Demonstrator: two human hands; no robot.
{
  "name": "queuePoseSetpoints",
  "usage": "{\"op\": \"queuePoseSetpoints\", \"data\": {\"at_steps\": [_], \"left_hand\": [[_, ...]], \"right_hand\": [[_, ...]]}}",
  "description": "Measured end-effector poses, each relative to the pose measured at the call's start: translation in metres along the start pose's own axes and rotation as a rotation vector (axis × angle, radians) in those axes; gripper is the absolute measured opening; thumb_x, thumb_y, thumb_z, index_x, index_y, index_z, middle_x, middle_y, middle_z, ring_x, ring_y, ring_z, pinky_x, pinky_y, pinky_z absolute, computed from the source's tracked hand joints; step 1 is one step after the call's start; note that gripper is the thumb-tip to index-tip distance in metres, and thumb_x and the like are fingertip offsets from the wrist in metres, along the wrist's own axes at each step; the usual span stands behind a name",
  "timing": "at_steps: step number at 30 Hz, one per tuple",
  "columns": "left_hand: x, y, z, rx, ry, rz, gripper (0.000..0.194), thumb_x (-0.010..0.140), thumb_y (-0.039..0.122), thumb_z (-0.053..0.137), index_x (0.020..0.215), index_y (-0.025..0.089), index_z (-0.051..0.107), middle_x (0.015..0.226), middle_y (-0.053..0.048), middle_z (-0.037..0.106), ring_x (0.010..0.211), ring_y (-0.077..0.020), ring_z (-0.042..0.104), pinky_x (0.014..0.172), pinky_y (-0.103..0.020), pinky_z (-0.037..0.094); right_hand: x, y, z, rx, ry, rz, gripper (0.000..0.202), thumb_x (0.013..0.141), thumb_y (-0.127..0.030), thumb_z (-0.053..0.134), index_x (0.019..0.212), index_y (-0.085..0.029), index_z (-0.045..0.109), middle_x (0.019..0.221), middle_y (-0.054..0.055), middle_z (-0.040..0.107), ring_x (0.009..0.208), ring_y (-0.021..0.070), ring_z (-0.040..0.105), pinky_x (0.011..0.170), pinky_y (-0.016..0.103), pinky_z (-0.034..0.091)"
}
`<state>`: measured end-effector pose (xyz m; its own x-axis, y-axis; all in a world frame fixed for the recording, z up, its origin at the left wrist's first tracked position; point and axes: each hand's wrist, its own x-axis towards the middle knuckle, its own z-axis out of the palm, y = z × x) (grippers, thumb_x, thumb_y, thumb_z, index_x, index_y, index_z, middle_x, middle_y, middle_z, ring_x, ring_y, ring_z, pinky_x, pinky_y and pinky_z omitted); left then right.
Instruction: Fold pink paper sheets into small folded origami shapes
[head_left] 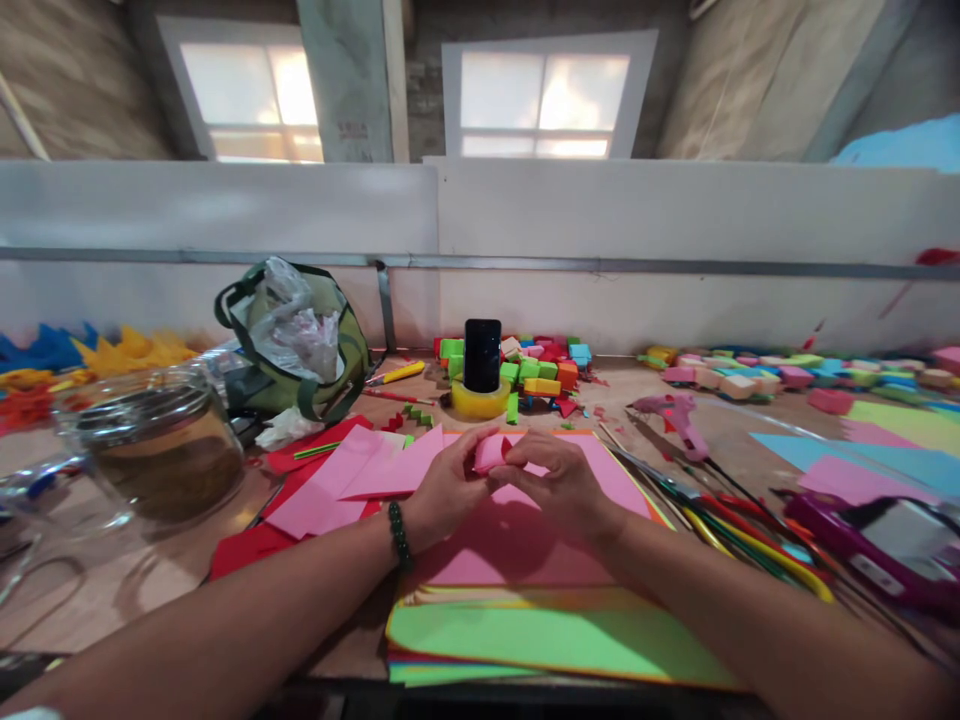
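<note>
Both hands meet over a stack of coloured paper (pixel 525 555), pink on top with green and other sheets showing at the front edge. Between my fingers is a small folded pink paper piece (pixel 491 454). My left hand (pixel 452 482) grips it from the left, thumb and fingers closed on its side. From the right, my right hand (pixel 559 480) pinches its other end with thumb and forefinger. Loose pink paper pieces (pixel 330 485) lie left of my left hand, over red paper (pixel 251 548).
A phone (pixel 482 355) stands in a yellow tape roll (pixel 480 403) before a pile of folded paper blocks (pixel 551 387). Left are a glass jar (pixel 161 465) and a green bag (pixel 352 350). A pink glue gun (pixel 679 420), cords and a purple device (pixel 874 550) lie right.
</note>
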<state>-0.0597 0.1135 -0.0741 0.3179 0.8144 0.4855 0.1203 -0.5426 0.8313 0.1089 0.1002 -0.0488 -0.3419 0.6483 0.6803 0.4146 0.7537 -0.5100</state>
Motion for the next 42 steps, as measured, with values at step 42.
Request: {"op": "queuePoseSetpoints", "data": {"at_steps": [42], "left_hand": [[0.0, 0.01, -0.002, -0.296, -0.177, -0.154, 0.059, 0.069, 0.013, 0.067, 0.126, 0.012, 0.051, 0.114, -0.011, 0.062, 0.098, -0.0214, 0.06, 0.082, -0.031, 0.049]], "right_hand": [[0.01, 0.018, -0.012, -0.067, 0.007, 0.235, 0.015, 0.082, -0.031, 0.062, 0.083, -0.018, 0.07, 0.075, 0.003, 0.07, 0.062, 0.014, 0.057, 0.056, 0.026, 0.041]]}}
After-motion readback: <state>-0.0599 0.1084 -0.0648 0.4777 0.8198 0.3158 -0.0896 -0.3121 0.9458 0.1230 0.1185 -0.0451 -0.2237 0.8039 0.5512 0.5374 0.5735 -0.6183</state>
